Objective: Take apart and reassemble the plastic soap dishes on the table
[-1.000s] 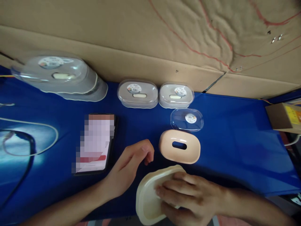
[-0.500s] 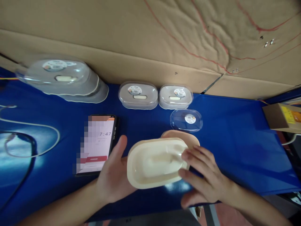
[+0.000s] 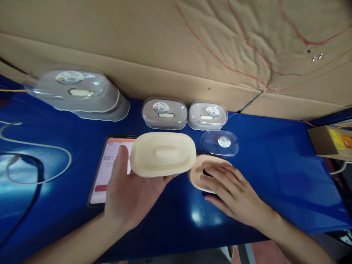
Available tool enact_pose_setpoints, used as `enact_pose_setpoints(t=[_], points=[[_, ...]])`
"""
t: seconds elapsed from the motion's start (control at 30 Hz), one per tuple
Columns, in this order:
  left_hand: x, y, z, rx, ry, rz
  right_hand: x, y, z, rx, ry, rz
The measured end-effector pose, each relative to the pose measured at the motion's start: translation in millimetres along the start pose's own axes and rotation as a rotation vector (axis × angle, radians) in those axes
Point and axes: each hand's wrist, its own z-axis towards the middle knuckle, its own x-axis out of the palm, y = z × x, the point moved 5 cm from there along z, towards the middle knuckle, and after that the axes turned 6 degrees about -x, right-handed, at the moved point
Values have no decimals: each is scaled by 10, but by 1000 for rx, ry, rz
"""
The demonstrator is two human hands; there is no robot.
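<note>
My left hand [image 3: 132, 190] supports a cream oval dish [image 3: 163, 154] from below, its fingers under the base and its thumb standing up at the left end. The dish has a raised bar in the middle of its hollow. Over a peach oval piece [image 3: 196, 172] on the table lies my right hand [image 3: 231, 189], fingers stretched out and the thumb by the near edge. A dark slot [image 3: 206, 172] shows in that piece beside the fingertips; the hand covers its right part. Just beyond lies a clear oval cover [image 3: 213, 143] with a round label.
Two lidded oval boxes [image 3: 165, 113] [image 3: 207, 115] stand at the back, with stacked larger ones [image 3: 79, 91] to their left. A phone [image 3: 97, 194] lies left of the dish. White cable [image 3: 55, 146] and black cable [image 3: 38, 190] cross the blue table [image 3: 275, 176]. A cardboard box [image 3: 324, 141] stands right.
The cream dish has moved left and away from me, now on my left hand alone. My right hand has let go of it and come down onto the peach piece.
</note>
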Motion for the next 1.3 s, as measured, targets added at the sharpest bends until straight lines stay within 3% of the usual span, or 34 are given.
enact_pose_setpoints(t=[0.2,0.4,0.53,0.7,0.93,1.13,1.23,1.3], points=[[35,-35,14,49,-79,-24,-91,64,17,-9,-82,53],[-148,148,-17,-180,-193,-55,-327,155,-160,-122,-258,113],[-173,344,-108,-347,-93,-50,-352,166,-152,-166,-330,99],[-156,572,-216,-534,48,24,-254,239,-50,-195,-282,99],[-170,725,-262,-630,205,79,-165,285,19,-234,-229,158],[-2,678,-253,-512,366,214,-106,291,23,-247,-196,147],[3,597,-203,-432,259,284,-76,171,-79,-253,-217,177],[-54,541,-159,-399,111,276,-33,-23,-124,-127,-214,174]])
